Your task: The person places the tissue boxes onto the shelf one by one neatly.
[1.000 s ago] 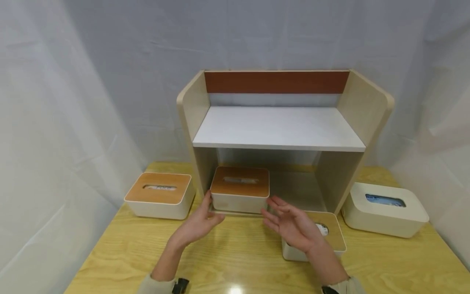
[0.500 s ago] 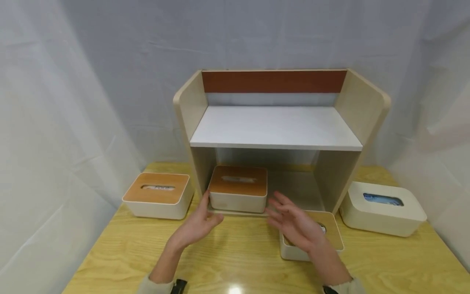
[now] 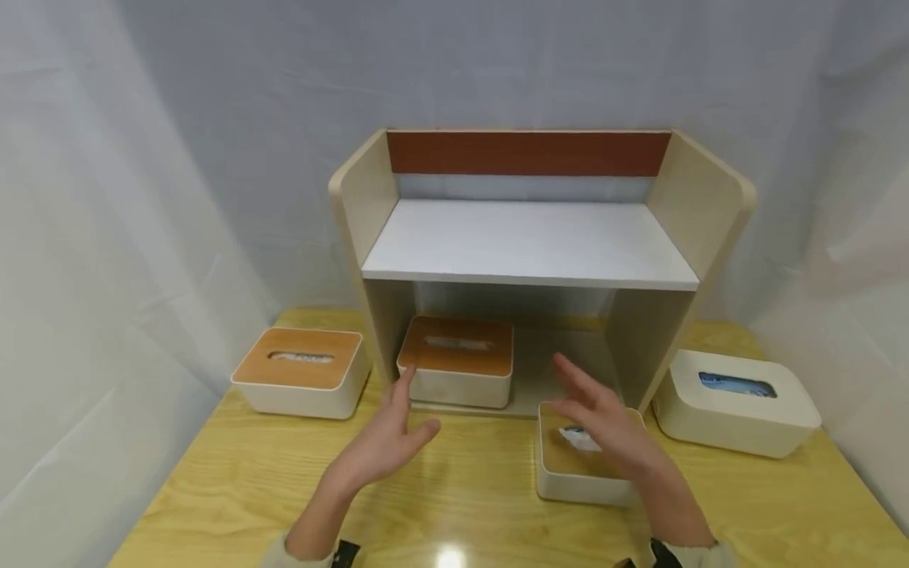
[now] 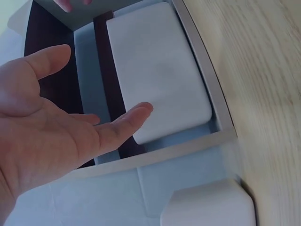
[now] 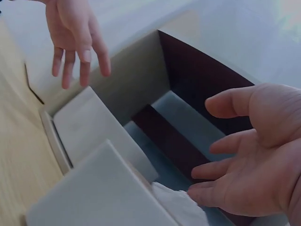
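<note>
- The brown-topped box (image 3: 454, 364) sits at the left of the shelf unit's (image 3: 529, 241) lower level; its placing looks done.
- 3 remain unshelved: the orange-topped box (image 3: 301, 375), tan-topped box (image 3: 578, 487) and cream box (image 3: 735, 410).
- The left hand (image 3: 383, 443) and right hand (image 3: 612, 422) are released, gripping nothing.

Head camera: forward, down over bench (image 3: 483, 489) and shelf (image 3: 529, 241)
Wrist cameras: close in, facing shelf
All share: shelved box (image 3: 461, 363)

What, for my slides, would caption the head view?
Left fingers and right fingers before a shelf holding one tissue box.
</note>
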Demonstrator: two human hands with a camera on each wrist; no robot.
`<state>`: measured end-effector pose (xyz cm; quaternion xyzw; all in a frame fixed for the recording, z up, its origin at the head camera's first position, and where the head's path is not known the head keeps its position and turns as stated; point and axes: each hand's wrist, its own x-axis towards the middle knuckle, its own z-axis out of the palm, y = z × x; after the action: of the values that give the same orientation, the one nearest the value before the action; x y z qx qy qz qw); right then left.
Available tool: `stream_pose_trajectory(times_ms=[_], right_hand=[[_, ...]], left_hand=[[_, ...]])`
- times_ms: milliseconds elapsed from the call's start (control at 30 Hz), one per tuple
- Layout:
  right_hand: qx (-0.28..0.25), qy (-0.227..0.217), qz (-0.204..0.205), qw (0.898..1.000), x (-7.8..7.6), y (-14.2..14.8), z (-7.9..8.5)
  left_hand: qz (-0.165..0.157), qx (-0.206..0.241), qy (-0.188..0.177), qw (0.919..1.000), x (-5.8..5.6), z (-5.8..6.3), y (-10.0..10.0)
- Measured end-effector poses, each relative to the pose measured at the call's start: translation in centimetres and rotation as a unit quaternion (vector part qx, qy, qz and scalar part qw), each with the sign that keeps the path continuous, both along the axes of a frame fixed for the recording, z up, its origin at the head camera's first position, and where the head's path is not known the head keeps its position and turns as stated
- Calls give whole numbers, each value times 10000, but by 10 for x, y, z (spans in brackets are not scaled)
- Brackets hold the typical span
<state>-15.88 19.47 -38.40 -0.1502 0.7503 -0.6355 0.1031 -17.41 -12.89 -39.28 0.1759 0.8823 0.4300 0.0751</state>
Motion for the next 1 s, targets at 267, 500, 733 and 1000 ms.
stream_pose_trajectory(times_ms=[267, 500, 733, 1000], right_hand=[[1104, 381, -128, 9931, 3, 21, 9], [1925, 951, -262, 9763, 6, 37, 11], [2375, 1117, -355, 9643, 6, 52, 9], [2812, 1351, -168, 9499, 9, 68, 7]], left_hand=[[-53, 42, -20, 10000, 8, 5, 2], [-123, 6, -114, 9999, 14, 7, 14], [-6, 532, -166, 9984, 15, 21, 31], [-448, 540, -277, 9971, 18, 11, 60]])
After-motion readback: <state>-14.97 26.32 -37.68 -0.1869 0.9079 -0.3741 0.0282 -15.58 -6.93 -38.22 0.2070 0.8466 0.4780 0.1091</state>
